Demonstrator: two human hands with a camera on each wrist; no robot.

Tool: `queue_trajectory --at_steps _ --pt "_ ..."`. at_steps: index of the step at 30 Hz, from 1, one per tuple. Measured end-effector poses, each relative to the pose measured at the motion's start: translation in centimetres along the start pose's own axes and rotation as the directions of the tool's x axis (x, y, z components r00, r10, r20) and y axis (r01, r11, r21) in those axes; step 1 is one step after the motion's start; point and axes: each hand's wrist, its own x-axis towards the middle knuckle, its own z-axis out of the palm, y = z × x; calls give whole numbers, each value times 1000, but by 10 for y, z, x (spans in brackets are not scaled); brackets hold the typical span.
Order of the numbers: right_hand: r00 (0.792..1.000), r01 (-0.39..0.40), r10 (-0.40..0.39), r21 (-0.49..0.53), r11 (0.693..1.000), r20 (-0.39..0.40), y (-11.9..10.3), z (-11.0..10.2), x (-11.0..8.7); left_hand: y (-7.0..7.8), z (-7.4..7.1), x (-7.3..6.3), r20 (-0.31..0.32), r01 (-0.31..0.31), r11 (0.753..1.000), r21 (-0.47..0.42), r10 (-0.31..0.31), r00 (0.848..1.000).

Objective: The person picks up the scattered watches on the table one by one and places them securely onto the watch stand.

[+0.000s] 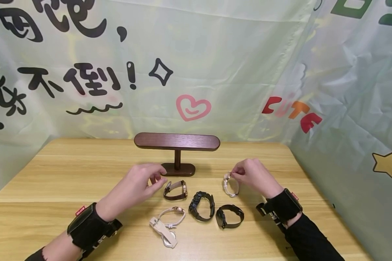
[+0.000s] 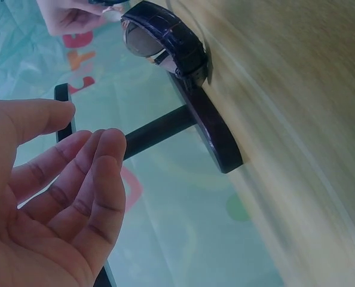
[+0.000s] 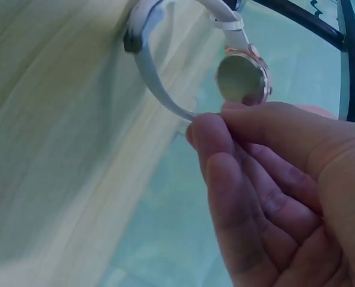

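Note:
My right hand pinches the strap of a white watch between thumb and fingers. In the right wrist view, this watch shows a round face in a rose-gold case, and its strap forms a loop. My left hand is held over the table with fingers loosely bent and nothing in them. Closest to it is a dark brown leather-strap watch, standing on its side just right of the thumb. Behind both hands rises a dark wooden T-shaped watch stand, its bar bare.
Between the hands and nearer me lie a chunky black watch, a round-faced black watch, a slim white-strap watch and a beige-strap watch. A printed cloth hangs behind the wooden table and along its right side.

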Motion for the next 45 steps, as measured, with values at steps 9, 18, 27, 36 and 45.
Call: queue_trajectory --at_steps 9,18,27,36,45 --pt "999 -1 4 77 997 -39 -6 -3 1 0 0 0 -2 4 1000 -3 -4 1000" --pt "997 21 -16 78 997 -72 -10 -3 -1 1 0 0 2 11 1000 -11 -11 1000" --pt "991 74 -64 83 994 -118 -20 -5 -3 5 -1 0 -11 -8 1000 -7 8 1000" --pt "982 116 -97 115 987 -160 -37 -9 -5 12 -2 -1 -23 -31 999 -41 30 999" --pt "976 140 -111 149 979 -188 -62 -13 -10 28 -4 -2 -21 -16 993 -113 14 1000"
